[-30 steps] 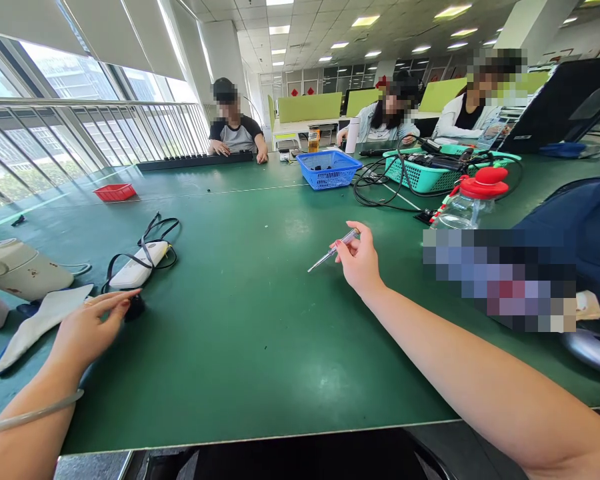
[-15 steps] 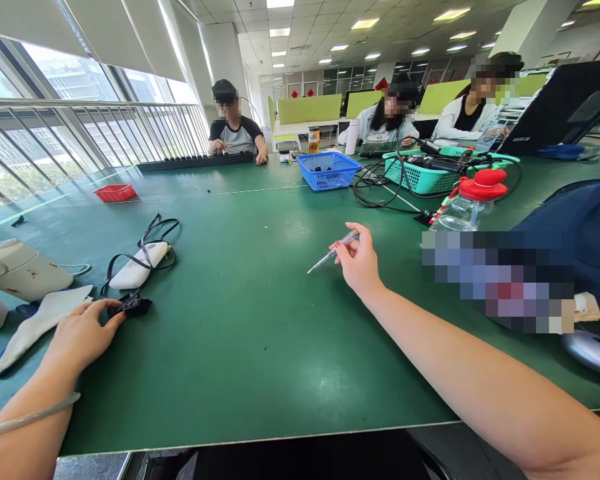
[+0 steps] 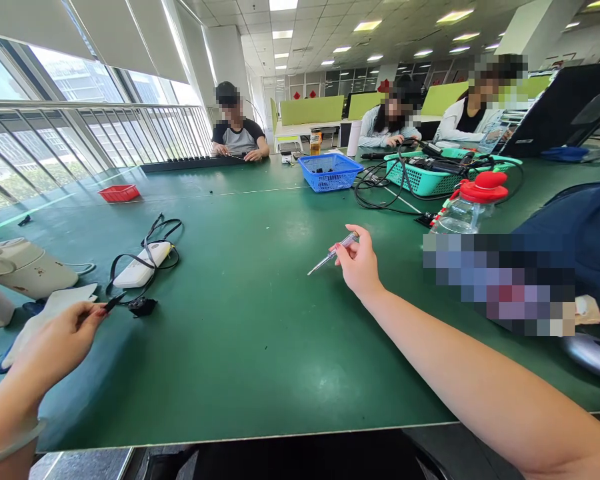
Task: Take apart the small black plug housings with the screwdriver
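Observation:
At the left, my left hand [image 3: 73, 333] pinches a small flat black piece [image 3: 114, 302] between thumb and fingers. Just right of it, a small black block-like part [image 3: 142, 307] rests on the green table [image 3: 220, 373]. Behind these, a white power bank [image 3: 143, 265] lies with a black strap or cable [image 3: 164, 230] looped around it. My right hand [image 3: 359, 261] is held over the table's middle, its fingers closed on a thin clear-handled screwdriver [image 3: 333, 253], whose tip points down and to the left.
A beige bag [image 3: 30, 267] and white cloth-like item lie at left. Farther back are a red tray [image 3: 119, 193], a blue basket [image 3: 330, 172] and a teal basket [image 3: 425, 175] with cables. A red-lidded bottle [image 3: 463, 213] and dark blue bag stand right. Several people sit beyond.
My left hand has lifted off the black block-like part and shifted slightly left, now pinching a flat black piece. My right hand and the screwdriver have hardly moved.

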The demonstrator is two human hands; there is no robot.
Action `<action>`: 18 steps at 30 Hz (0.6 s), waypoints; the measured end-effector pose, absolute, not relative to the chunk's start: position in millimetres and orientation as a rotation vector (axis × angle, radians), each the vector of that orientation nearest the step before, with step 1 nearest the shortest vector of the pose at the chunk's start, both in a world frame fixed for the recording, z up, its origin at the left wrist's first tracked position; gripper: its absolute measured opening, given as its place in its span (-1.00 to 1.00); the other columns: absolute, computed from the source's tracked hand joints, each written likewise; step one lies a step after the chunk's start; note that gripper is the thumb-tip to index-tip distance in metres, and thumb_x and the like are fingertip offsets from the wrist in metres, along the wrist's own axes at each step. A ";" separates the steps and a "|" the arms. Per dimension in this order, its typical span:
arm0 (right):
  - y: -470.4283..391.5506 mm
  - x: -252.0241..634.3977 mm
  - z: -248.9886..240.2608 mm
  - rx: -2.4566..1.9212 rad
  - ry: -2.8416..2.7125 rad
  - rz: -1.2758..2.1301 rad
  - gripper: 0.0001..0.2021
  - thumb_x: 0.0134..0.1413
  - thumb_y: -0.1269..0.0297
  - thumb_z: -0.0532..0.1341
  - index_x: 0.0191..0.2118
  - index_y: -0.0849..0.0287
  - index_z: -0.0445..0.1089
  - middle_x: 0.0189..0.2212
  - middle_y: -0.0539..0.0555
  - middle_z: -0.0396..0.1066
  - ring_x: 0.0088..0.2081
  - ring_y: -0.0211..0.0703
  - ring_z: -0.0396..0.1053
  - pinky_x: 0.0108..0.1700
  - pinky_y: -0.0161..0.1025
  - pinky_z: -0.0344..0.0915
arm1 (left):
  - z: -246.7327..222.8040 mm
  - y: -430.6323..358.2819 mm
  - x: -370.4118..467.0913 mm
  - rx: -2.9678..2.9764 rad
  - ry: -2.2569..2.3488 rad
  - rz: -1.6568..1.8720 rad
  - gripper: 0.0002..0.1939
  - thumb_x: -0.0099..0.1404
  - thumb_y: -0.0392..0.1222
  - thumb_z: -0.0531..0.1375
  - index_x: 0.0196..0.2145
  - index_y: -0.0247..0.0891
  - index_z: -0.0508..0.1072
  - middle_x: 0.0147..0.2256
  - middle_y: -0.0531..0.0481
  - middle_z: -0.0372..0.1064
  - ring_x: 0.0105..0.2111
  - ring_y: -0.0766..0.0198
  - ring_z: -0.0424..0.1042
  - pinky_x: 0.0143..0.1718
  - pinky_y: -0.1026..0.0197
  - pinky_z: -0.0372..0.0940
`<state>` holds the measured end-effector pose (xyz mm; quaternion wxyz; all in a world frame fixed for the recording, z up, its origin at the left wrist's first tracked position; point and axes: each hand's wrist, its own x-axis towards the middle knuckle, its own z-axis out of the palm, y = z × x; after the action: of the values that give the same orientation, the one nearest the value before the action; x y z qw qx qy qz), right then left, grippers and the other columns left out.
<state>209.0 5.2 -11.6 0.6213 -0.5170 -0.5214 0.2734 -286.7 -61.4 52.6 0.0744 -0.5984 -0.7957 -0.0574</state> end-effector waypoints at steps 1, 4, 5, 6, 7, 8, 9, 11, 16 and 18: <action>5.4 208.9 -12.0 -1.185 -1.200 0.628 -0.54 0.12 0.12 0.21 0.11 0.07 0.17 -0.37 0.00 0.54 -0.51 -0.21 0.38 -0.38 -0.15 0.38 | 54.2 -60.8 -281.6 -1.835 -2.388 -0.173 -0.64 0.26 0.04 -0.01 -0.18 -0.15 0.47 -0.30 -0.03 0.58 -0.25 0.00 0.49 -0.24 0.12 0.35; 6.3 209.0 -13.0 -1.169 -1.204 0.624 -0.54 0.12 0.10 0.23 0.10 0.06 0.17 -0.38 -0.01 0.53 -0.52 -0.21 0.37 -0.40 -0.16 0.38 | 51.6 -52.7 -274.3 -2.056 -2.281 -0.140 -0.49 0.31 0.03 -0.05 0.13 -0.18 0.37 0.02 -0.06 0.51 -0.02 0.02 0.46 -0.01 0.08 0.32; 6.6 209.1 -13.3 -1.164 -1.203 0.623 -0.53 0.11 0.09 0.23 0.10 0.06 0.17 -0.39 -0.01 0.53 -0.52 -0.21 0.37 -0.40 -0.16 0.37 | 49.3 -48.9 -275.1 -2.133 -2.228 -0.118 -0.46 0.33 0.02 -0.06 0.18 -0.20 0.33 0.10 -0.09 0.46 0.04 0.03 0.44 0.05 0.08 0.30; 6.8 209.2 -13.5 -1.161 -1.202 0.623 -0.53 0.11 0.09 0.23 0.11 0.05 0.17 -0.39 -0.01 0.53 -0.52 -0.21 0.38 -0.40 -0.16 0.37 | 46.9 -45.1 -277.1 -2.194 -2.185 -0.092 -0.45 0.34 0.01 -0.07 0.20 -0.19 0.32 0.15 -0.09 0.40 0.06 0.04 0.42 0.09 0.07 0.27; 7.0 209.3 -13.7 -1.159 -1.200 0.624 -0.53 0.11 0.10 0.23 0.11 0.05 0.17 -0.39 -0.01 0.53 -0.51 -0.21 0.38 -0.40 -0.16 0.37 | 44.9 -41.8 -279.8 -2.234 -2.156 -0.068 -0.46 0.35 0.00 -0.08 0.20 -0.18 0.33 0.19 -0.08 0.36 0.08 0.05 0.41 0.12 0.07 0.25; 7.1 209.3 -13.8 -1.159 -1.198 0.625 -0.54 0.11 0.11 0.23 0.11 0.06 0.17 -0.39 -0.01 0.53 -0.51 -0.21 0.38 -0.41 -0.17 0.37 | 43.5 -39.0 -282.5 -2.254 -2.138 -0.048 -0.47 0.36 -0.01 -0.09 0.19 -0.16 0.36 0.21 -0.07 0.34 0.08 0.06 0.41 0.14 0.07 0.24; 7.2 209.4 -14.0 -1.160 -1.197 0.626 -0.54 0.11 0.12 0.23 0.11 0.06 0.17 -0.39 -0.01 0.53 -0.51 -0.21 0.38 -0.41 -0.17 0.37 | 42.9 -37.0 -284.8 -2.260 -2.128 -0.033 -0.48 0.36 -0.02 -0.10 0.17 -0.15 0.38 0.21 -0.06 0.34 0.07 0.06 0.42 0.14 0.07 0.24; 7.6 209.4 -14.4 -1.160 -1.197 0.624 -0.54 0.12 0.13 0.22 0.11 0.06 0.17 -0.38 -0.01 0.53 -0.51 -0.21 0.38 -0.40 -0.17 0.37 | 43.5 -35.2 -287.4 -2.251 -2.121 -0.014 -0.49 0.37 -0.03 -0.10 0.14 -0.14 0.41 0.20 -0.06 0.35 0.05 0.07 0.43 0.13 0.08 0.26; 9.2 209.4 -15.6 -1.154 -1.202 0.610 -0.55 0.11 0.14 0.22 0.10 0.06 0.17 -0.39 -0.01 0.54 -0.50 -0.19 0.39 -0.38 -0.15 0.37 | 46.5 -37.6 -288.7 -2.249 -2.076 -0.048 -0.47 0.38 -0.01 -0.12 0.15 -0.19 0.41 0.18 -0.10 0.37 0.05 0.04 0.44 0.11 0.05 0.28; 9.4 209.3 -15.7 -1.153 -1.204 0.608 -0.55 0.11 0.14 0.22 0.10 0.06 0.17 -0.38 0.00 0.54 -0.49 -0.19 0.40 -0.38 -0.14 0.37 | 45.8 -37.6 -292.0 -2.239 -2.065 -0.043 -0.47 0.39 0.00 -0.13 0.14 -0.17 0.42 0.17 -0.10 0.38 0.03 0.06 0.45 0.11 0.05 0.29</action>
<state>209.3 9.4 -15.7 0.6316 -0.5037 -0.5263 0.2655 -292.0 -37.6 45.8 0.0480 -0.7342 -0.6771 -0.0140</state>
